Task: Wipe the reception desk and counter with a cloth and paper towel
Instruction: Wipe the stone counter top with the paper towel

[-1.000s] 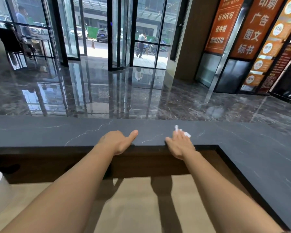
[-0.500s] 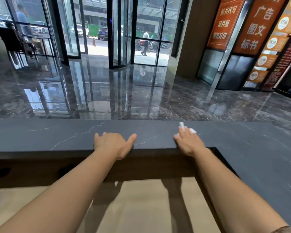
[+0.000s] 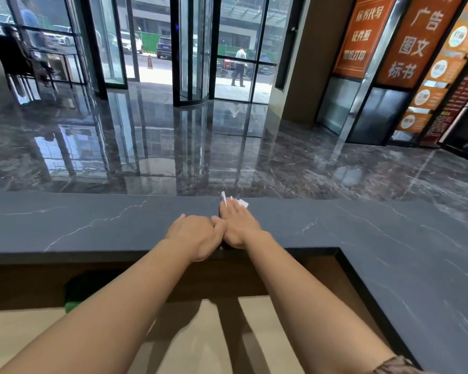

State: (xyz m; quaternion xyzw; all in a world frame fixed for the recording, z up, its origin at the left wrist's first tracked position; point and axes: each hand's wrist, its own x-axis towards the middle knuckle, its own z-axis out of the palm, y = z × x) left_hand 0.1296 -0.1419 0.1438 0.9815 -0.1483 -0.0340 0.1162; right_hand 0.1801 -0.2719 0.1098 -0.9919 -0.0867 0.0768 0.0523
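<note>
Head view: the crumpled white paper towel lies on the dark grey, white-veined stone counter, close to the counter's far edge, with only its tips showing past the fingertips. The right hand presses it down with straight, flat fingers and clasps nothing.

A second ago this hand and the towel sat nearer the counter's near edge and closer to its inner corner. They have since slid away from that corner and towards the far edge, so the stroke is running along the counter top.

The left hand has stayed at the counter's near edge, resting knuckles-up with loosely bent fingers and holding nothing that shows. The right thumb now touches it, where before the two hands were well apart. I judge this pass has met its stop: the left hand must shift, or the stroke reverse.

Below the counter's near edge lies the pale beige lower desk, not yet wiped here.
</note>
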